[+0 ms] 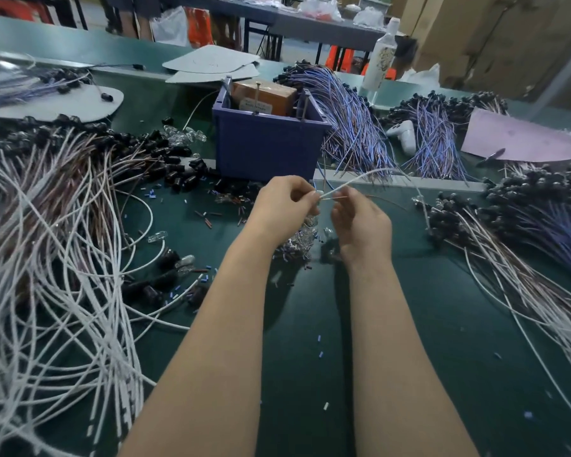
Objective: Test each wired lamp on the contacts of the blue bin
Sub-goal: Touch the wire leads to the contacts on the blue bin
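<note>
Left hand [285,206]: I am seeing it pinching the lamp end of the wired lamp [353,179], fingers curled.
Right hand [360,222]: pinching the thin bare leads, just beside the left.
Lamp position: hanging above the green table [310,341], just in front of the blue bin [267,143], below its upright contacts [257,94].
Risk, my judgement: the two leads are lying close together and may be bridging on one contact; the trailing white wire may be snagging the blue wire bundle [353,127].
Room: wire heaps [63,258] are crowding both sides; the straight lift to the bin rim is looking open.
</note>
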A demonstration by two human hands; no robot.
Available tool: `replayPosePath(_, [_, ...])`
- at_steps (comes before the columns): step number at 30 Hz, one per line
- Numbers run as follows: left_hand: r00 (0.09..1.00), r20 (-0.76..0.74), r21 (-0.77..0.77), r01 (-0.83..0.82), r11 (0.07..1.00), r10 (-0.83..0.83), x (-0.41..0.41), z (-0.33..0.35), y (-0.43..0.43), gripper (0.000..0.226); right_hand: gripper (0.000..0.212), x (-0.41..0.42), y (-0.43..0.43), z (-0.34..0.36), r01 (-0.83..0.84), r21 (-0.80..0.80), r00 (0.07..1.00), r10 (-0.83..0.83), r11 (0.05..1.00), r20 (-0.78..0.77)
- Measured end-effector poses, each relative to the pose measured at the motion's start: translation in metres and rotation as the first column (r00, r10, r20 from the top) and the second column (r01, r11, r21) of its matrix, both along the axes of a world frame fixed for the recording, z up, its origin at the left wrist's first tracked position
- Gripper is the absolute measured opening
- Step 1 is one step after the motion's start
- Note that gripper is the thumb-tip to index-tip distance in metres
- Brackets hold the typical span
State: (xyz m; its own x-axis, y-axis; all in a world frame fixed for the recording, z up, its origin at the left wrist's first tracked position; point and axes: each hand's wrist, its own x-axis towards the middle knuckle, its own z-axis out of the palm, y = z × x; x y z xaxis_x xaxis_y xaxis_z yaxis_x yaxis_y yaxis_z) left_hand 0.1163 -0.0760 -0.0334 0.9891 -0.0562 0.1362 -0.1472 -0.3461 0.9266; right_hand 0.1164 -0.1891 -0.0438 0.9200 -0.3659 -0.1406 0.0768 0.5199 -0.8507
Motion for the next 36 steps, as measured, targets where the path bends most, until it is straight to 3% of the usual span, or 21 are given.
replayPosePath(5, [0.999, 0.05, 0.004, -0.021, 1.0, 0.021, 0.001, -0.002, -0.004, 0.01, 0.019, -0.003, 0.009, 0.004, -0.135, 0.013, 0.99, 0.134, 0.991, 0.048])
replayPosePath(11, [0.971, 0.169, 0.0, -0.171, 0.985, 0.168, 0.0, 0.001, -0.001, 0.011, 0.015, -0.005, 0.009, 0.001, -0.22, -0.289, 0.975, 0.223, 0.932, -0.022])
replayPosePath(17, [0.986, 0.141, 0.035, -0.097, 0.995, 0.091, 0.0, 0.0, -0.003, 0.008, 0.014, -0.008, 0.008, 0.0, -0.272, -0.242, 0.95, 0.299, 0.932, 0.087])
replayPosePath(21, [0.997, 0.061, 0.061, -0.046, 0.997, 0.042, 0.0, -0.001, -0.001, 0.01, 0.017, -0.006, 0.003, 0.002, -0.033, -0.25, 0.992, 0.063, 0.968, 0.113])
replayPosePath(25, [0.995, -0.059, 0.105, -0.077, 0.991, 0.084, 0.004, -0.004, 0.007, 0.014, 0.021, -0.004, -0.013, 0.005, 0.256, -0.026, 0.965, -0.254, 0.966, 0.063])
replayPosePath(28, [0.977, -0.097, 0.101, -0.181, 0.978, 0.19, 0.008, -0.007, 0.015, 0.016, 0.024, -0.003, -0.014, 0.004, 0.287, 0.022, 0.956, -0.288, 0.958, 0.057])
replayPosePath(32, [0.973, -0.113, 0.052, -0.196, 0.979, 0.201, 0.006, -0.005, 0.012, 0.013, 0.026, -0.002, -0.008, 0.002, 0.239, -0.016, 0.97, -0.238, 0.971, 0.047])
replayPosePath(36, [0.949, -0.049, 0.175, -0.299, 0.938, 0.311, 0.003, -0.002, 0.012, 0.018, 0.027, -0.003, -0.012, 0.003, 0.272, -0.003, 0.961, -0.272, 0.962, 0.043])
